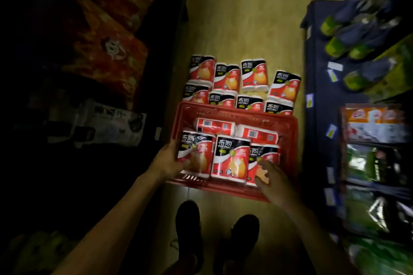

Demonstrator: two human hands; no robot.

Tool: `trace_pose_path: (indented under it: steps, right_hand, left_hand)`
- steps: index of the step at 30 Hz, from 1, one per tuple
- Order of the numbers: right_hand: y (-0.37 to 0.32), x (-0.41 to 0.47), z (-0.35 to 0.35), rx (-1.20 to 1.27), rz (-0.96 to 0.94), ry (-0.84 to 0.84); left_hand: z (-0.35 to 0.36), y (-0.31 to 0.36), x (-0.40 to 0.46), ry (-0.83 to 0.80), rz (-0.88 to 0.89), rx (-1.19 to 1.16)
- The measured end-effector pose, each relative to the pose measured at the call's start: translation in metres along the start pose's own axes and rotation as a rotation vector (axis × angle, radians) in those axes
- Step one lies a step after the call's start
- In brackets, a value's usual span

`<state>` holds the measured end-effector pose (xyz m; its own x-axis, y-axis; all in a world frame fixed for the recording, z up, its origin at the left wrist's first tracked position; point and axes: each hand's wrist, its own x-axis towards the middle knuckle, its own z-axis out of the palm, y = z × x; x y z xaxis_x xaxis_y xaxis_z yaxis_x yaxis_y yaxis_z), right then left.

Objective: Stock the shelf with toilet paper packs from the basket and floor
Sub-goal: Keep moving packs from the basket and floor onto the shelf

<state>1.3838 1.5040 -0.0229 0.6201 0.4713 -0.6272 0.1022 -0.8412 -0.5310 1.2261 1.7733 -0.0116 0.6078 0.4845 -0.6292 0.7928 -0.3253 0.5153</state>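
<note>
A red plastic basket (288,140) sits on the floor in front of me, holding several red, black and white toilet paper packs. My left hand (167,162) grips the left edge of the front-left pack (196,154). My right hand (271,176) lies with spread fingers on the front-right pack (263,156). A middle pack (230,156) stands between them. Behind the basket, several more packs (241,80) stand in two rows on the floor.
A dark low shelf on the left holds large orange packages (105,51) and a white pack (109,123). Blue shelving (317,87) on the right carries green-capped bottles (335,44) and bagged goods. My two dark shoes (214,239) stand just behind the basket on the yellowish floor.
</note>
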Motion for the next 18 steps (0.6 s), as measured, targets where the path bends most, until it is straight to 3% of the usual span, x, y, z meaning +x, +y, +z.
trace_pose_path:
  steps: [6, 15, 18]
  right_hand:
    - [0.039, 0.069, 0.072, -0.016, -0.035, 0.051]
    - [0.069, 0.108, 0.101, -0.005, 0.003, 0.132]
    - [0.071, 0.111, 0.102, 0.016, 0.004, 0.134]
  left_hand:
    - [0.045, -0.044, 0.097, 0.095, 0.021, -0.041]
    - [0.099, -0.043, 0.167, 0.113, -0.139, 0.343]
    - [0.104, -0.044, 0.171, 0.155, -0.137, 0.373]
